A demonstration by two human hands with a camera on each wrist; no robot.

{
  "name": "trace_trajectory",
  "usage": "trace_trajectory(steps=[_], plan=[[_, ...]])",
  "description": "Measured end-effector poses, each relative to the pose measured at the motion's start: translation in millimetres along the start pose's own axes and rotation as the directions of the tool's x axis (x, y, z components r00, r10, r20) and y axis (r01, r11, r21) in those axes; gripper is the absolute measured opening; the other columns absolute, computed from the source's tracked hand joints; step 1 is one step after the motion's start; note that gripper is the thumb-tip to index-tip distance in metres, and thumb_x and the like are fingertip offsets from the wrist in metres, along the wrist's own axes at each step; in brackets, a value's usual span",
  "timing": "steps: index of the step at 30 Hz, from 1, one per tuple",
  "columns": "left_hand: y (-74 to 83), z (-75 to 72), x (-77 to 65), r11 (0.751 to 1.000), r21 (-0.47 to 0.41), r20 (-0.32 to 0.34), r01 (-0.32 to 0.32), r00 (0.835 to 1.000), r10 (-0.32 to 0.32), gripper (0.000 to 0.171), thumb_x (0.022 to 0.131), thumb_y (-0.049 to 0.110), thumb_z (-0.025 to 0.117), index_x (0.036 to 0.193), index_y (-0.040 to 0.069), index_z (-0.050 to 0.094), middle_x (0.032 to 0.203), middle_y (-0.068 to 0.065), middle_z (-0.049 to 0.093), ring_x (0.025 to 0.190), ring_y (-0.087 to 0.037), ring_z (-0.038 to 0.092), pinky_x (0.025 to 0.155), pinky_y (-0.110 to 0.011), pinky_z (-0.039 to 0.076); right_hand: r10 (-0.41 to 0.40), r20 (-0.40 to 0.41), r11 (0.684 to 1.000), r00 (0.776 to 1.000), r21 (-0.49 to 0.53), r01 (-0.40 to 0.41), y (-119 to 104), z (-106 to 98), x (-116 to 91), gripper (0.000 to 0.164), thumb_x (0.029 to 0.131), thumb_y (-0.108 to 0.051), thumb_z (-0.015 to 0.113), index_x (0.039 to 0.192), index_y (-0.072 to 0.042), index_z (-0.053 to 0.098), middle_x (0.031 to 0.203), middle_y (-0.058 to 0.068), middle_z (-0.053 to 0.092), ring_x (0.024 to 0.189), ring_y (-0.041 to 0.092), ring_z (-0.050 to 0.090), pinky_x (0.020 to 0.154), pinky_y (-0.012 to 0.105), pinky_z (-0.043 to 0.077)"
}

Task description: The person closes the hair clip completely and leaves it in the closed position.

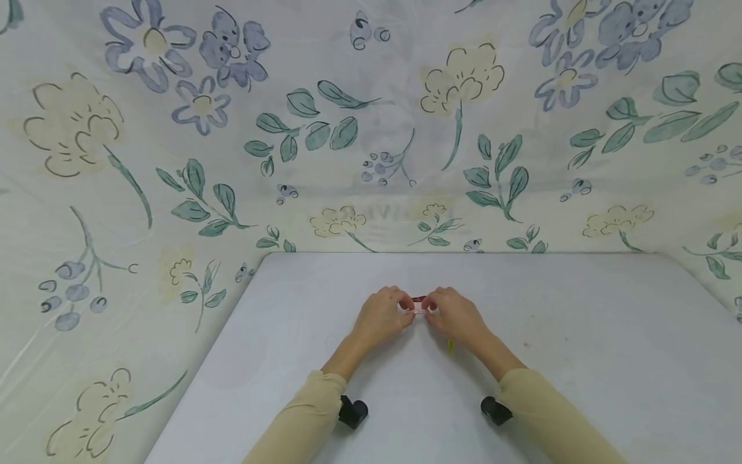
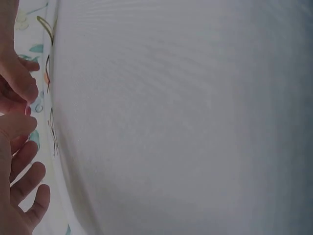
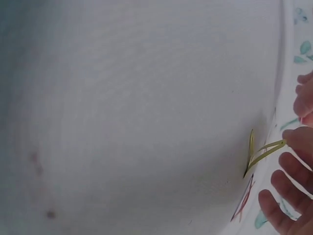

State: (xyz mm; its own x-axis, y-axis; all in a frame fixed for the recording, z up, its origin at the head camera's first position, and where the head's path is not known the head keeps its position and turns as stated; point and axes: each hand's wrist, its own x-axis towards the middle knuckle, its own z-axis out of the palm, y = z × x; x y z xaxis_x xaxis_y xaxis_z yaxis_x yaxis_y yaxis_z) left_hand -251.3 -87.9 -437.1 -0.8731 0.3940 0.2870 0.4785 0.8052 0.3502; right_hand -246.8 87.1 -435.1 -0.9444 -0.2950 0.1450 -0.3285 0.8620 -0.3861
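Observation:
Both hands meet near the middle of the white table, fingertips a short way apart. My left hand [image 1: 382, 317] pinches one end of a small pink thing [image 1: 418, 308], perhaps a hair clip, and my right hand [image 1: 455, 316] pinches its other end; most of it is hidden by fingers. Just behind, a dark red clip [image 1: 418, 299] shows between the hands. Below the right wrist lies a yellow snap hair clip [image 1: 450, 347], its two arms spread apart in the right wrist view. The other fingers of the left hand [image 2: 29, 181] are spread loosely.
The white table [image 1: 324, 277] ends at a floral cloth [image 1: 394, 212] at the back and left. Thin brown clips [image 2: 53, 132] show by the left hand in the left wrist view. Small specks [image 1: 526, 345] dot the table at right.

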Motion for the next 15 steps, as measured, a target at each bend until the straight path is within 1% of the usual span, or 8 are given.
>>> trace_trajectory(steps=[3,5,12,15], plan=[[0.3,0.6,0.7,1.000,0.003,0.040,0.024,0.999,-0.024,0.008,0.086,0.023,0.074,0.088,0.016,0.071,0.089,0.003,0.065,0.091,-0.018,0.060,0.077,-0.035,0.049,-0.033,0.003,0.999,0.999,-0.038,0.034,0.3,1.6,1.0,0.010,0.086,-0.018,0.076,0.094,-0.013,0.072,0.091,0.001,0.064,0.088,0.019,0.057,0.080,0.036,0.053],[0.4,0.7,0.8,1.000,0.006,0.053,0.029,0.998,-0.029,0.008,0.086,0.023,0.074,0.088,0.016,0.071,0.089,0.003,0.065,0.091,-0.018,0.060,0.077,-0.035,0.049,-0.053,0.005,0.997,0.999,-0.057,0.053,-0.2,2.2,1.4,0.009,0.087,-0.018,0.076,0.093,-0.012,0.072,0.090,0.001,0.064,0.089,0.019,0.058,0.080,0.036,0.053],[0.0,1.4,0.9,0.999,0.044,0.057,0.008,0.998,-0.010,0.009,0.084,0.024,0.075,0.086,0.016,0.072,0.086,0.004,0.065,0.089,-0.018,0.061,0.074,-0.036,0.049,-0.059,0.026,0.995,0.998,-0.081,0.061,-2.8,3.7,2.4,0.008,0.086,-0.016,0.075,0.092,-0.012,0.072,0.092,0.001,0.064,0.091,0.021,0.057,0.081,0.038,0.052],[0.2,1.4,0.8,0.999,0.050,0.067,0.015,0.998,-0.018,0.009,0.083,0.023,0.076,0.085,0.016,0.072,0.086,0.004,0.064,0.089,-0.018,0.061,0.074,-0.037,0.049,-0.059,0.033,0.995,0.998,-0.082,0.061,-3.2,4.6,2.1,0.009,0.086,-0.016,0.076,0.093,-0.012,0.072,0.093,0.002,0.064,0.092,0.022,0.057,0.083,0.041,0.052]])
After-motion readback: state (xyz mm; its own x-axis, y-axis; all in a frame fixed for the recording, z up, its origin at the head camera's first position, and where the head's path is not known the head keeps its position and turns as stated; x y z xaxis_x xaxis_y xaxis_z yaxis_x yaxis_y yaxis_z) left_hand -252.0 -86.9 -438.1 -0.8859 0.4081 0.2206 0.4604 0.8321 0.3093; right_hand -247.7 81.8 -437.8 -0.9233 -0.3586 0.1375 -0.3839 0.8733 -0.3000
